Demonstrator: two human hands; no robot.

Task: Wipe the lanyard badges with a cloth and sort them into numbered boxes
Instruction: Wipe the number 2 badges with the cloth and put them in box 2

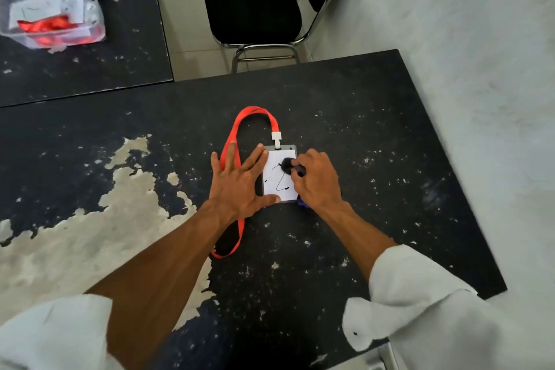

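Head view looks down on a black, badly scuffed worktop (375,135) with pale patches where the surface has peeled. Near its middle a badge (277,186) lies flat, a white card in a clear holder with black scribbles on it. A white clip (276,137) at its far edge joins it to a red lanyard (240,126), which loops away from the person and then trails back under the left forearm.

The left hand (237,186) is spread flat with straight fingers, pressing down. Its fingertips rest at the badge's left edge and its thumb lies along the near edge. The right hand (316,185) is curled around a small dark cloth (287,164), bunched up and pressed against the upper right part of the card. A bit of blue (303,204) shows under the heel of that hand; what it is cannot be told.

Far left, on a second dark worktop (126,48), stand two clear boxes (52,19) holding red lanyards and white badges. A black chair (249,0) stands beyond.
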